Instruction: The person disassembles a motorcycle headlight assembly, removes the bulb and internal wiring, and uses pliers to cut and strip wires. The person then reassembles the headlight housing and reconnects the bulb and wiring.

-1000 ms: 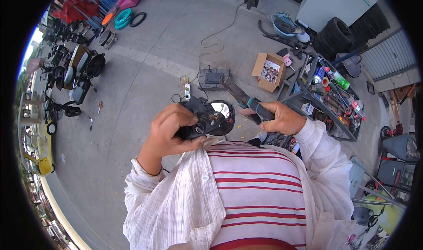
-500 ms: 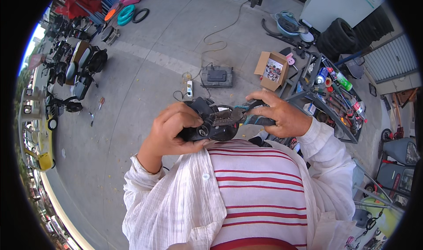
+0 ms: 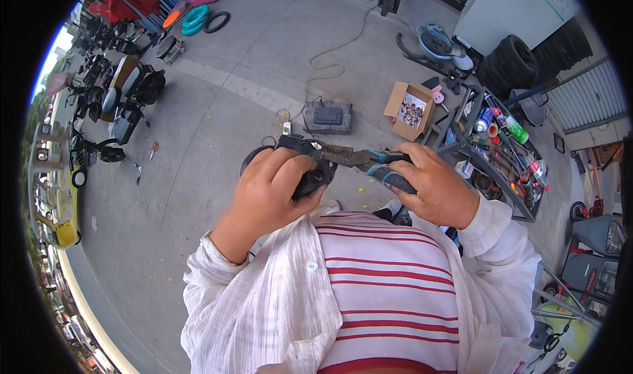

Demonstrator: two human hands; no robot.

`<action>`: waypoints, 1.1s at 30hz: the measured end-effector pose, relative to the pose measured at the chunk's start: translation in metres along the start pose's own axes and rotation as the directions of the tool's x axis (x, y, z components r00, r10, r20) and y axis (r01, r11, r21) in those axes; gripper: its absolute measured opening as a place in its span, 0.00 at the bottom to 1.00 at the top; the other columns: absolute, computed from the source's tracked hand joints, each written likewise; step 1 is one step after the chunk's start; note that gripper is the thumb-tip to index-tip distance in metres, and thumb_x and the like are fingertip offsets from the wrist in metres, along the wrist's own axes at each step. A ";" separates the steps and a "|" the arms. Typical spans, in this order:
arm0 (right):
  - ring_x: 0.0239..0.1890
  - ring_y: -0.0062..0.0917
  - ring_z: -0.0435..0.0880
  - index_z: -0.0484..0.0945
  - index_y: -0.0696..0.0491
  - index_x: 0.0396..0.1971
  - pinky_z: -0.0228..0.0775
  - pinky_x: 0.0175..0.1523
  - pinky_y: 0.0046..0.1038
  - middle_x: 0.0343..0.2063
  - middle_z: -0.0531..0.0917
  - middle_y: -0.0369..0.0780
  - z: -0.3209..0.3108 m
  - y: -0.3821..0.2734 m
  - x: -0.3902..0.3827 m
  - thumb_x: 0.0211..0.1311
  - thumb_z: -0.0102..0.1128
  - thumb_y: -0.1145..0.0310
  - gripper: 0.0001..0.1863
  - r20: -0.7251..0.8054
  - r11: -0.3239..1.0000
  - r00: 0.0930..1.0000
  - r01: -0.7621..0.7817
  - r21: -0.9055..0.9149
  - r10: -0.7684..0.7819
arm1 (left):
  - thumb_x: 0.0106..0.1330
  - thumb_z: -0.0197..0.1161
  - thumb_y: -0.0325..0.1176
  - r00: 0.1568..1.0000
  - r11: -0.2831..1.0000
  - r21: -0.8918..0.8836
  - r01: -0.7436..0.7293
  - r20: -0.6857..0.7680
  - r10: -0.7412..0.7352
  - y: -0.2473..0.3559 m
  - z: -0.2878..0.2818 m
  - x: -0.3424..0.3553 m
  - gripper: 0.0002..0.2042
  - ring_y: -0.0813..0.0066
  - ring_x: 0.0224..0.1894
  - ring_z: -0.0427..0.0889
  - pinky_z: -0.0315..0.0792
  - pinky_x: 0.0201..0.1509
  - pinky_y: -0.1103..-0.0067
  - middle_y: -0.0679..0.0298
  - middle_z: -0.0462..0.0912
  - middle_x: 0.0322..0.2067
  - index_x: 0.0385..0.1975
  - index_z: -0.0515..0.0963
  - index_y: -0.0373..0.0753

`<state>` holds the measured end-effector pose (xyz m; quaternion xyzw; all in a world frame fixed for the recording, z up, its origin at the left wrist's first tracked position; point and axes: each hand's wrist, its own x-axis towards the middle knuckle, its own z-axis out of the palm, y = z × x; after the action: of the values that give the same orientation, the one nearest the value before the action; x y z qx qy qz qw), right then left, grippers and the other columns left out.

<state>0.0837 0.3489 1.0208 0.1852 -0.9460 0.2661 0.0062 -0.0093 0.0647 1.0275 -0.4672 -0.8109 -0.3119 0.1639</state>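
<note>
My left hand (image 3: 270,193) grips a black part (image 3: 322,175) with a round socket, held at chest height; its curved rim shows behind my fingers. My right hand (image 3: 432,189) is closed on pliers (image 3: 376,163) with black and teal handles. The long, dark jaws of the pliers reach over the upper right of the black part; their tips are at it, though what they grip is too small to tell.
A dark case (image 3: 328,117) with cables, an open cardboard box (image 3: 395,100) and a metal cart (image 3: 521,212) full of tools and cans stand on the floor ahead. Parked scooters (image 3: 119,94) line the left; tyres (image 3: 508,64) are stacked at the right.
My right hand brought the pliers' head leftward onto the black part. My left hand has turned the part, hiding the round mirror face seen a second ago behind its fingers and body.
</note>
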 end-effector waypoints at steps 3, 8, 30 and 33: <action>0.51 0.47 0.75 0.78 0.59 0.45 0.70 0.56 0.41 0.48 0.73 0.52 -0.002 -0.013 0.000 0.52 0.67 0.72 0.18 -0.004 0.994 0.998 -0.061 -0.090 0.061 | 0.44 0.75 0.30 1.000 0.997 0.079 0.010 0.019 -0.011 0.006 0.004 0.004 0.19 0.64 0.27 0.76 0.70 0.33 0.72 0.61 0.78 0.30 0.37 0.76 0.38; 0.48 0.47 0.77 0.78 0.59 0.43 0.71 0.53 0.42 0.45 0.74 0.51 -0.008 -0.024 0.000 0.55 0.68 0.69 0.17 0.063 0.973 0.987 -0.134 -0.190 0.148 | 0.43 0.75 0.30 0.996 0.984 0.169 0.049 0.065 -0.061 0.003 0.009 0.001 0.19 0.58 0.32 0.79 0.74 0.37 0.68 0.61 0.79 0.33 0.37 0.77 0.40; 0.38 0.44 0.79 0.79 0.61 0.37 0.71 0.43 0.37 0.38 0.77 0.49 0.034 -0.018 -0.008 0.59 0.69 0.64 0.15 0.011 0.919 0.984 -0.170 0.356 0.178 | 0.44 0.75 0.26 0.982 0.982 -0.140 0.126 -0.122 -0.143 -0.010 0.008 -0.012 0.19 0.70 0.27 0.78 0.73 0.28 0.78 0.61 0.78 0.29 0.38 0.79 0.35; 0.42 0.44 0.80 0.80 0.62 0.40 0.72 0.47 0.37 0.44 0.76 0.50 0.024 -0.018 -0.004 0.58 0.69 0.67 0.15 0.050 0.939 0.983 -0.185 0.291 0.178 | 0.44 0.75 0.25 0.971 0.961 -0.199 0.192 -0.104 -0.216 -0.011 0.010 -0.015 0.18 0.73 0.27 0.78 0.72 0.29 0.79 0.61 0.78 0.29 0.37 0.79 0.35</action>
<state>0.0963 0.3239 1.0083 0.0991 -0.9088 0.4014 -0.0566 -0.0112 0.0577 1.0074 -0.3740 -0.8099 -0.4308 0.1362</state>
